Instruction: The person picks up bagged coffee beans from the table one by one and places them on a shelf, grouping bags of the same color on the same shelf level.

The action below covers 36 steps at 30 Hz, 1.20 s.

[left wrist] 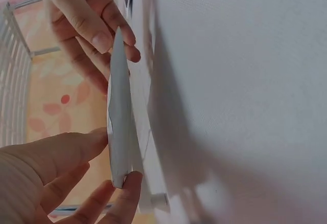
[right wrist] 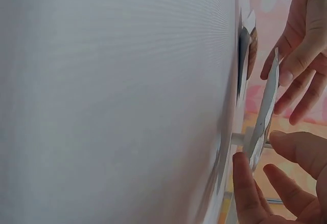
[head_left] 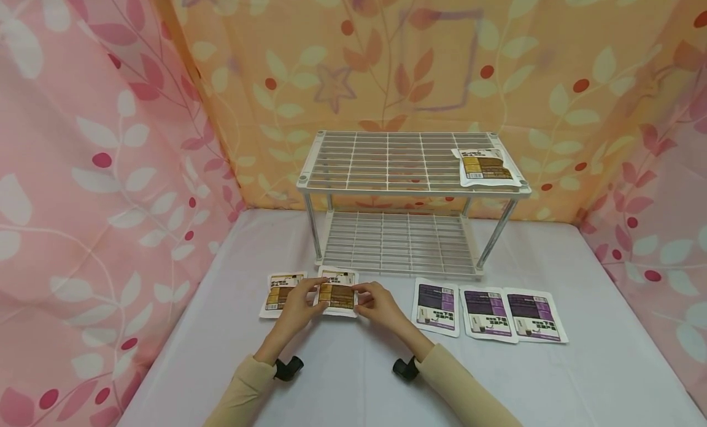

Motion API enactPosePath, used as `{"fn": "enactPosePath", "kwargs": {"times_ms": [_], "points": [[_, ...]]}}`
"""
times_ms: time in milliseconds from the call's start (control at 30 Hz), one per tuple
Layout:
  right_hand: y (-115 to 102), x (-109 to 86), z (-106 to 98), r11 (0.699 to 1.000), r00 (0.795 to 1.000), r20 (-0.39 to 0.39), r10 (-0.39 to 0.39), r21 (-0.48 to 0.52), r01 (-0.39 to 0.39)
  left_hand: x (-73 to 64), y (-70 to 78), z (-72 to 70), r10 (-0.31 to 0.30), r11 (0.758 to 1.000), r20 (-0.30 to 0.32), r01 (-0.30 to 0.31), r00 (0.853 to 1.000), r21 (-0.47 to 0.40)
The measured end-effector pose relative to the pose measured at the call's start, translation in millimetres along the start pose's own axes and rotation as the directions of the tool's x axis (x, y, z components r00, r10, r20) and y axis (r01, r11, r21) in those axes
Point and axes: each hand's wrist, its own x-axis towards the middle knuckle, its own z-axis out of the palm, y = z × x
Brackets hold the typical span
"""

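A flat white-edged pouch with a brown and gold label (head_left: 338,292) is held between both hands, in front of the rack. My left hand (head_left: 299,305) pinches its left edge, thumb on one face and fingertips on the other. At the opposite edge, my right hand (head_left: 381,305) pinches it the same way. Edge-on in the left wrist view, the pouch (left wrist: 120,111) is raised above the tabletop, its shadow beneath. A second brown pouch (head_left: 274,297) lies on the table to the left, partly behind my left hand.
A two-tier white wire rack (head_left: 381,191) stands behind the hands. One brown pouch (head_left: 486,168) lies on its top shelf at the right. Three purple-labelled pouches, the left (head_left: 436,307), middle (head_left: 488,315) and right (head_left: 534,316), lie on the white-covered table (head_left: 353,378). Patterned curtains surround it.
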Motion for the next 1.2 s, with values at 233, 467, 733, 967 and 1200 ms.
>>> {"fn": "enactPosePath", "kwargs": {"times_ms": [233,467,733,967,1200], "points": [[-1,-3.1,-2,0.998,0.999,-0.036,0.04,0.046,-0.038,0.7,3.0,2.1,-0.009,1.0,-0.002,0.009,1.0,-0.022],[-1,-8.7,-7,0.997,0.997,-0.062,0.053,0.052,-0.05,3.2,4.2,6.6,0.021,0.999,0.012,-0.021,1.0,-0.046],[-2,-10.8,-18,0.997,0.994,-0.081,0.068,0.042,-0.065,10.2,16.0,10.9,0.041,0.995,0.018,-0.039,0.999,-0.091],[-5,-13.4,-28,0.999,0.992,-0.122,0.046,0.018,-0.044,14.6,22.6,15.0,0.052,0.993,0.035,-0.048,0.998,-0.103],[-7,-18.0,-37,0.999,0.989,-0.147,0.03,-0.03,-0.034,15.9,29.8,17.9,0.087,0.986,0.051,-0.078,0.995,-0.15]]}}
